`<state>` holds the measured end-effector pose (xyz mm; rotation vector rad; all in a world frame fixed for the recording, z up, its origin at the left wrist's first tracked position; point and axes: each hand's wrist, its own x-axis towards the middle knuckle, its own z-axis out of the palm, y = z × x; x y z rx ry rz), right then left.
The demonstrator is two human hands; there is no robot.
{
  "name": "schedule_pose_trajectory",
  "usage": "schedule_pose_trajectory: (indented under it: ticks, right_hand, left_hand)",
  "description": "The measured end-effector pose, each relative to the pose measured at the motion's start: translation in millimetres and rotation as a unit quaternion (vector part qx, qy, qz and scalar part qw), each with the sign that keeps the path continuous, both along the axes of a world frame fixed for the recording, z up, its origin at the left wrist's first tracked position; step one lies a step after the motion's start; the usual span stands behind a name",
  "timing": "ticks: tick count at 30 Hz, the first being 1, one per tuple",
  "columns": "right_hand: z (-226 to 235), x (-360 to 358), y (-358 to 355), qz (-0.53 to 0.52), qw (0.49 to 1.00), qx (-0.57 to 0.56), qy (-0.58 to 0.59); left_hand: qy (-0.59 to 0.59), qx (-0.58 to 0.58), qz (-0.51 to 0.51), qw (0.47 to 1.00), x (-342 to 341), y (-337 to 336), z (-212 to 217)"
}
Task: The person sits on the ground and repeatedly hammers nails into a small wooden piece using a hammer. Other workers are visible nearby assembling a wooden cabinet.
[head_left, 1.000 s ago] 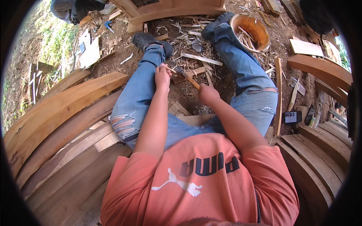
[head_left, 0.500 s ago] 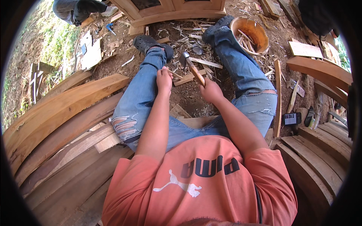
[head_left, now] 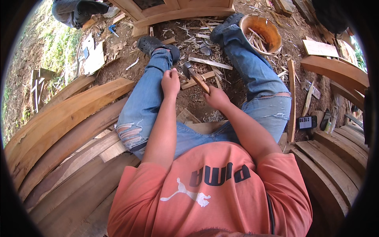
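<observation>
My right hand (head_left: 217,98) is wrapped round the wooden handle of a hammer (head_left: 199,82). The hammer's dark metal head points away from me and hangs close beside my left hand (head_left: 171,83). That hand is closed over my left shin, pinching a thin wooden stick (head_left: 181,74) whose end pokes out toward the hammer head. Most of the stick is hidden by the fingers and the hammer. Under both hands, between my legs, small wood offcuts (head_left: 197,80) and shavings lie on the dirt.
A bucket (head_left: 275,33) with wood strips stands by my right foot. Ahead is a panelled wooden piece (head_left: 185,15). Curved timber (head_left: 75,106) is stacked at left, more boards (head_left: 325,158) at right. A phone (head_left: 307,122) lies near my right knee. Another person's leg (head_left: 85,14) shows far left.
The hammer head has come down and left, closer to my left hand and the stick. My right hand has moved slightly left and nearer to me. My left hand has barely shifted.
</observation>
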<state>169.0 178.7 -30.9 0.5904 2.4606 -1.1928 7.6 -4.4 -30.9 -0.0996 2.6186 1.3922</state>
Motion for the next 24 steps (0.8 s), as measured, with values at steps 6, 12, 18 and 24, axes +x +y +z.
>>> schedule_pose_trajectory:
  ticks: [6,12,18,24]
  right_hand:
    - [29.2,-3.5,3.3,-0.017,1.0,-0.014,0.016]
    - [43.9,-5.3,-8.8,-0.027,0.999,-0.021,0.021]
    - [-3.0,7.0,-16.1,0.004,0.999,0.029,-0.033]
    - [42.7,-12.6,-15.5,-0.038,0.998,-0.01,0.049]
  left_hand:
    - [0.026,-0.035,-0.025,0.999,1.8,5.5,1.5]
    - [-0.072,0.124,0.047,0.989,-2.7,5.7,-0.6]
    - [-0.125,0.189,0.082,0.971,-1.2,11.9,11.6]
    - [-0.116,0.209,0.1,0.966,-3.2,6.1,8.9]
